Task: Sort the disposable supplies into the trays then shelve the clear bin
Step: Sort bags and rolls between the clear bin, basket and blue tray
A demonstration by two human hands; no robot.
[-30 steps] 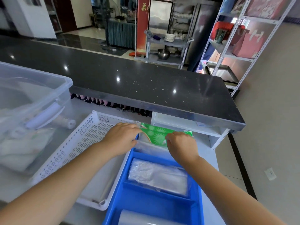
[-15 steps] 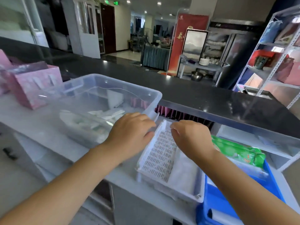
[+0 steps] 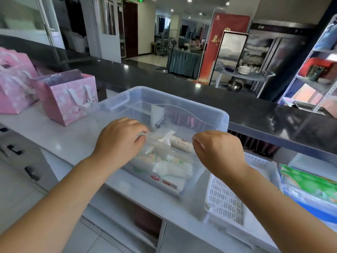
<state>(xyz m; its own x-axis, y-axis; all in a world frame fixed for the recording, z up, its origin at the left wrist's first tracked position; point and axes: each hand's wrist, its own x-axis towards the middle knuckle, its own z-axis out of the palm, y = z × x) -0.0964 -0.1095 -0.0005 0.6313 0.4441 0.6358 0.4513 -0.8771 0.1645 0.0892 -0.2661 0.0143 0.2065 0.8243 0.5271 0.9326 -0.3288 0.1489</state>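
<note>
The clear bin (image 3: pixel 209 114) stands on the white counter in front of me, with several wrapped white and pastel supply packets (image 3: pixel 173 170) lying on its bottom. My left hand (image 3: pixel 120 141) rests at the bin's near rim, its fingers curled down over the edge; whether they grip anything is hidden. My right hand (image 3: pixel 218 152) hovers over the near right part of the bin with bent fingers and nothing in them. To the right sit the white perforated tray (image 3: pixel 226 199) and the blue tray (image 3: pixel 313 210). A green packet (image 3: pixel 308 183) lies in the blue tray.
Two pink gift bags (image 3: pixel 69 99) stand on the counter to the left of the bin. A raised black countertop (image 3: pixel 237 103) runs behind it. A white metal shelf rack (image 3: pixel 321 70) with boxes stands at the far right. Drawers lie below the counter's front edge.
My hands left the green packet in the blue tray and swung left past the white tray to the clear bin. My view turned left with them.
</note>
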